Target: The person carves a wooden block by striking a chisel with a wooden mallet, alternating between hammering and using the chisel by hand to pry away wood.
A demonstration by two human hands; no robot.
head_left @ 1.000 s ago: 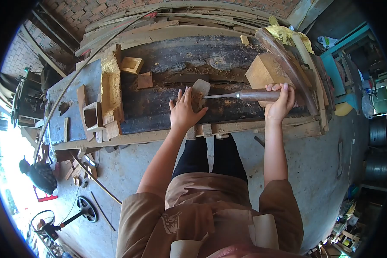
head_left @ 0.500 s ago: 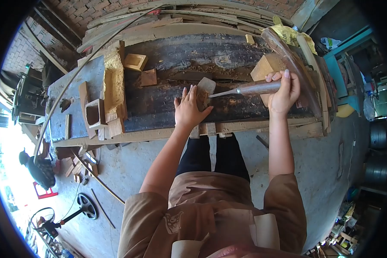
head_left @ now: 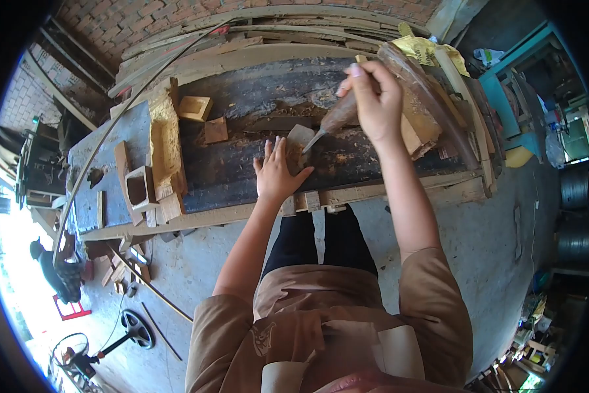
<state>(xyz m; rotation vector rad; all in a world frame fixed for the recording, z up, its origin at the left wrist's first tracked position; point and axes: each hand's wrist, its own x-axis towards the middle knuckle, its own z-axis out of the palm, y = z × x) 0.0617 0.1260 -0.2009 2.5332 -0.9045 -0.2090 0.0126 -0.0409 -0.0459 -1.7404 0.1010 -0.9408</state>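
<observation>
My right hand [head_left: 378, 105] grips a chisel [head_left: 340, 112] by its thick brown wooden handle. The chisel slants down to the left, its metal tip at the edge of a small flat piece [head_left: 300, 136], grey at the far end and brownish nearer me. On the left side of that piece rests my left hand [head_left: 276, 173], fingers spread and thumb pointing right. Both hands are over a dark, worn workbench [head_left: 226, 164]. A wooden block [head_left: 419, 124] lies just right of the right hand, beside a long curved brown timber [head_left: 432, 98].
At the left of the bench are a hollowed yellowish wood piece [head_left: 165, 144], a small open box [head_left: 138, 187], a recessed block [head_left: 195, 108] and a square brown piece [head_left: 216, 130]. Long planks [head_left: 275, 56] line the back. A yellow bag [head_left: 425, 51] is at the far right.
My right hand has moved left and away from me, tipping the chisel steeper, its tip slightly lower left. My left hand stays on the flat piece; the view has shifted a little.
</observation>
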